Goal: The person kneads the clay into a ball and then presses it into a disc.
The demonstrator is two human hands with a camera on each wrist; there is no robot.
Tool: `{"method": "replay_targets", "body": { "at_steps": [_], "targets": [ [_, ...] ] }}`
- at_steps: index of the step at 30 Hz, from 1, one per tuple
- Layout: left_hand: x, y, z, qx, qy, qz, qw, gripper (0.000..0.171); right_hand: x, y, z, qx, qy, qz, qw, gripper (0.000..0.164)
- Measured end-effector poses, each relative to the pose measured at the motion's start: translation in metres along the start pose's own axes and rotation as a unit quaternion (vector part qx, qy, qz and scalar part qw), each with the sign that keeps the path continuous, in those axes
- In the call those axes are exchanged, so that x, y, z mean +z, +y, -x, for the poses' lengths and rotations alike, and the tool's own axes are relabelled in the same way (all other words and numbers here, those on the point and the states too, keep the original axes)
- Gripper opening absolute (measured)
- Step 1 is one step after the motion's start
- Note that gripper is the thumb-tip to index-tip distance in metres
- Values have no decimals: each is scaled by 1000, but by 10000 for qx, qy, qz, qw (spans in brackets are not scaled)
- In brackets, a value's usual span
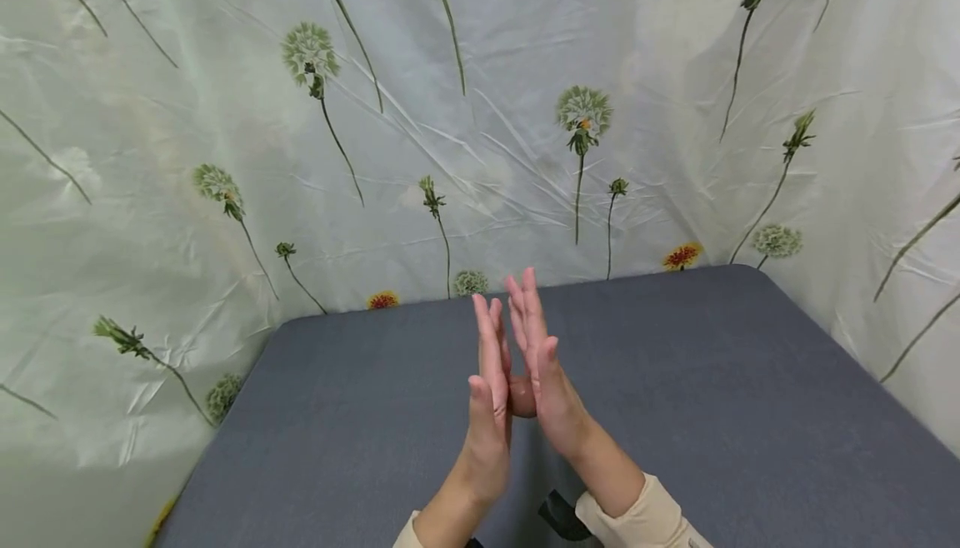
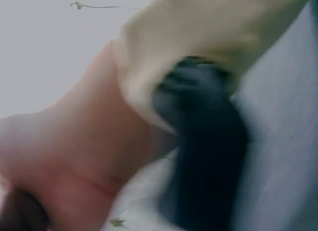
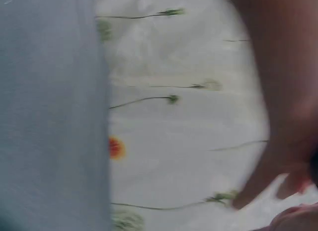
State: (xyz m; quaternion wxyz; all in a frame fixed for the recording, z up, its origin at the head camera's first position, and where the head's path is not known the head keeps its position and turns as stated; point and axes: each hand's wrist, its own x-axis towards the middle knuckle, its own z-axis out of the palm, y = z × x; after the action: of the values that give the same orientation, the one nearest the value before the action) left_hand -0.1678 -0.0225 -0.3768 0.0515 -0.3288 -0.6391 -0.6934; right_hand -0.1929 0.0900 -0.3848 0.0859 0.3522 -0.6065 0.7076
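Between my two upright palms sits a smooth, rounded reddish-brown lump [image 1: 522, 398], partly hidden by the hands. It is seen also as a dark brown rounded shape [image 2: 22, 213] at the lower left corner of the left wrist view. My left hand [image 1: 489, 406] presses it from the left with straight fingers pointing up and away. From the other side my right hand [image 1: 546, 381] presses flat, its fingers straight and slightly farther forward. Both thumbs stand up, apart from the lump. In the right wrist view the right hand [image 3: 293, 141] is dark and blurred.
Beneath the hands spreads a dark grey padded table [image 1: 360, 423] with rounded far corners. A pale curtain [image 1: 487, 140] printed with dandelions hangs behind it and along both sides. Beige sleeves [image 1: 637, 519] cover the forearms, and a black strap [image 1: 562, 516] shows near the right wrist.
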Motion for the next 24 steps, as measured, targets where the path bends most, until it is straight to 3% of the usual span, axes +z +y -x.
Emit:
{"method": "replay_targets", "body": {
  "at_steps": [4,7,10,13,17,20,24],
  "targets": [
    [-16,1,-5,258,547,-556,9966,82,14,8,3,313,-398,-135,9986,77],
    [-28,-2,-9,28,860,-598,9945,85,24,4,7,82,-506,41,9987,74],
    [-27,-6,-10,-330,812,-342,9956,87,23,-7,7,-259,-418,160,9987,76],
    [-12,-8,-5,-428,437,-247,9978,85,10,-15,4,-342,-214,67,9992,79],
    [5,-8,-1,91,108,-838,9964,80,-6,-12,-2,-122,-20,-220,9997,79],
    [-1,-4,-3,429,383,-1212,9910,82,-2,-3,-1,121,-198,-268,9994,81],
    [-24,1,-8,228,965,-1039,9896,91,19,6,5,273,-565,-182,9979,76]
  ]
}}
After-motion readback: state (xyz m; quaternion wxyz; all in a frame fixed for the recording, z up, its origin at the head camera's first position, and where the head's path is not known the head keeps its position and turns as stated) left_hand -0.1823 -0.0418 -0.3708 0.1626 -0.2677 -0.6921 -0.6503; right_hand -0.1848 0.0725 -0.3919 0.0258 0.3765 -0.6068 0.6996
